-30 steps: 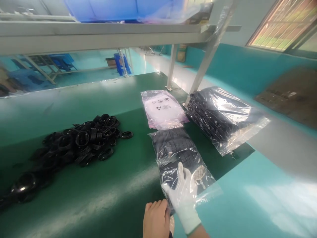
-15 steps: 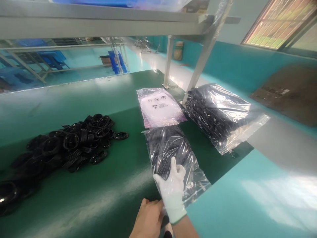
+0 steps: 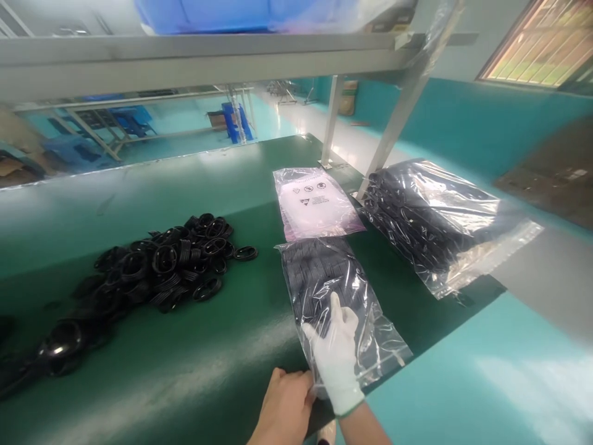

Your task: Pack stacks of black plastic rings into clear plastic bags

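A clear plastic bag (image 3: 319, 272) packed with black ribbed pieces lies on the green table, its open end towards me. My right hand (image 3: 334, 352), in a white glove, lies on this bag with thumb and index finger spread. Bare, my left hand (image 3: 287, 402) has its fingers closed at the bag's near left corner, pinching its edge. Beyond that bag is a pinkish bag (image 3: 319, 204) with printed symbols. A bigger filled clear bag (image 3: 430, 216) rests at the right. On the left is a heap of black rings (image 3: 162, 262).
Metal posts (image 3: 393, 123) rise from the table (image 3: 185, 346) to a shelf beam (image 3: 208, 68) across the top, which carries blue bins (image 3: 208, 15). The table's right edge runs close by my gloved hand.
The whole view has shifted, so the table items appear farther right and more of the blue bins shows. Both hands keep nearly the same place on the bag.
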`<state>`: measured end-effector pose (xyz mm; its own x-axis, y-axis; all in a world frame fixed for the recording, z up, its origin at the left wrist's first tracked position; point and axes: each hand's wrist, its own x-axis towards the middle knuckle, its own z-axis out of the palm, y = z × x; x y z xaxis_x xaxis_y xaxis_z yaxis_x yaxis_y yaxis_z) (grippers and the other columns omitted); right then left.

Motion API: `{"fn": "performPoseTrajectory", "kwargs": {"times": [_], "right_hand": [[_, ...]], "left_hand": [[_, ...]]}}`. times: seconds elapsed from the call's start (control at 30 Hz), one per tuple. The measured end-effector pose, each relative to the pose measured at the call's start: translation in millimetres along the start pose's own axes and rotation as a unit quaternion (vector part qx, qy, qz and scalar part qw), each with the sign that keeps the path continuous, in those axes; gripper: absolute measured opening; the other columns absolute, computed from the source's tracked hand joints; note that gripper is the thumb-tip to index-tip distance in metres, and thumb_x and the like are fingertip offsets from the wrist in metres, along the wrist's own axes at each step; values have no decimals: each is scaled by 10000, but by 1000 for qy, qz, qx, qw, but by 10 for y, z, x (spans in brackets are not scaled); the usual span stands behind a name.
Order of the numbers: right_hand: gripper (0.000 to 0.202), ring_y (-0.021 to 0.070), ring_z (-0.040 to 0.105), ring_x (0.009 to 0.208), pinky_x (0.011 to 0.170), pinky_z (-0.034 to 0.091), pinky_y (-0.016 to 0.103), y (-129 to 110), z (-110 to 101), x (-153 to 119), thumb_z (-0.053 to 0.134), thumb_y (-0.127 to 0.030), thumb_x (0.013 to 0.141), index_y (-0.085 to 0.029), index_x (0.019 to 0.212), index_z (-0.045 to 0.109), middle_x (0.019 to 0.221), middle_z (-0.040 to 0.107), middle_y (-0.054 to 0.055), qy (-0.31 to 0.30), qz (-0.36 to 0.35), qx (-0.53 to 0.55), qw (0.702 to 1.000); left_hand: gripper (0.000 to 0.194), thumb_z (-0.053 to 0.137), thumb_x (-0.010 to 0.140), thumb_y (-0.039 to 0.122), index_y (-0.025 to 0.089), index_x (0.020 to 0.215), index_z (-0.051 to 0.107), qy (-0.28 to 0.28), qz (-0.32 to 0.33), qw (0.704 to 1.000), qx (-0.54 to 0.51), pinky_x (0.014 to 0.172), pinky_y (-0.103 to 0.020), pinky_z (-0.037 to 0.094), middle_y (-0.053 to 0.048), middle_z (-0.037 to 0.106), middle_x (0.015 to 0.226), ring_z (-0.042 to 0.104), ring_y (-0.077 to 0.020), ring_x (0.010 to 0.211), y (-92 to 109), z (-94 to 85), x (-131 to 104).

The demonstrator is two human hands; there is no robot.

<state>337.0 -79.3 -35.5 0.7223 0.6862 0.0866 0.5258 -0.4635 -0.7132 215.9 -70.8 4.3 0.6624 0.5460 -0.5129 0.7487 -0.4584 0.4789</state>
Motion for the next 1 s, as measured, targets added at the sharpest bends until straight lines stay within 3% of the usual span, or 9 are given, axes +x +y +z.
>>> {"fn": "performPoseTrajectory", "kwargs": {"times": [0.1, 0.23, 0.33, 0.43, 0.57, 0.73, 0.9, 1.0], "right_hand": [[654, 262, 495, 962, 798, 446, 425, 168, -86, -26, 547, -424, 758, -202, 1325, 310, 1129, 399, 127, -13, -30, 13, 999], [257, 228, 484, 999, 867, 420, 412, 471, -124, -1, 475, -335, 819, -186, 1018, 538, 1057, 484, 103, -19, -148, 25, 989], [198, 229, 473, 1015, 868, 417, 416, 568, -114, 22, 470, -306, 820, -181, 931, 577, 1050, 491, 102, -26, -187, -7, 982], [178, 206, 484, 982, 850, 428, 384, 506, -121, -27, 452, -257, 828, -185, 916, 588, 1001, 518, 86, -57, -202, -4, 978], [235, 198, 493, 973, 848, 416, 382, 348, -81, -88, 436, -199, 825, -262, 984, 597, 986, 575, 36, -122, -292, -49, 947], [256, 192, 503, 927, 820, 404, 374, 256, -24, -43, 411, -175, 833, -246, 991, 599, 973, 602, 29, -105, -296, -62, 947], [292, 170, 511, 829, 720, 389, 333, 171, 8, -70, 408, -162, 832, -248, 1044, 588, 959, 617, 29, -124, -355, -67, 924], [284, 148, 513, 732, 660, 370, 308, 123, 117, -79, 408, -146, 838, -245, 1015, 607, 869, 629, 21, -95, -345, -79, 930]], "left_hand": [[288, 306, 767, 100, 225, 756, 565, 16, -14, 1000, -11, 726, -303, 329, 7, 639, 789, 538, -160, 725, -17, -5, -42], [266, 303, 801, 133, 211, 712, 540, 18, -14, 999, -28, 730, -296, 326, 11, 620, 747, 519, -144, 697, -24, 2, -73], [263, 299, 801, 124, 207, 702, 528, 23, -10, 999, -37, 727, -299, 326, 17, 618, 738, 514, -138, 683, -27, -4, -73], [268, 297, 803, 126, 208, 708, 534, 28, -14, 998, -47, 729, -301, 330, 17, 629, 756, 524, -142, 698, -33, -8, -69], [283, 298, 807, 139, 211, 741, 563, 26, -8, 999, -38, 736, -306, 337, 4, 645, 788, 550, -149, 716, -48, 17, -54], [289, 305, 790, 132, 212, 745, 578, 13, -13, 1000, -25, 716, -310, 348, -8, 653, 782, 561, -168, 718, -75, 44, -32], [284, 315, 780, 139, 220, 765, 586, 17, -14, 999, -24, 710, -329, 349, -16, 655, 770, 567, -177, 693, -111, 56, -28], [274, 331, 759, 130, 214, 765, 592, 5, -21, 1000, -5, 712, -344, 350, -29, 658, 763, 578, -191, 693, -118, 64, -8]]}}
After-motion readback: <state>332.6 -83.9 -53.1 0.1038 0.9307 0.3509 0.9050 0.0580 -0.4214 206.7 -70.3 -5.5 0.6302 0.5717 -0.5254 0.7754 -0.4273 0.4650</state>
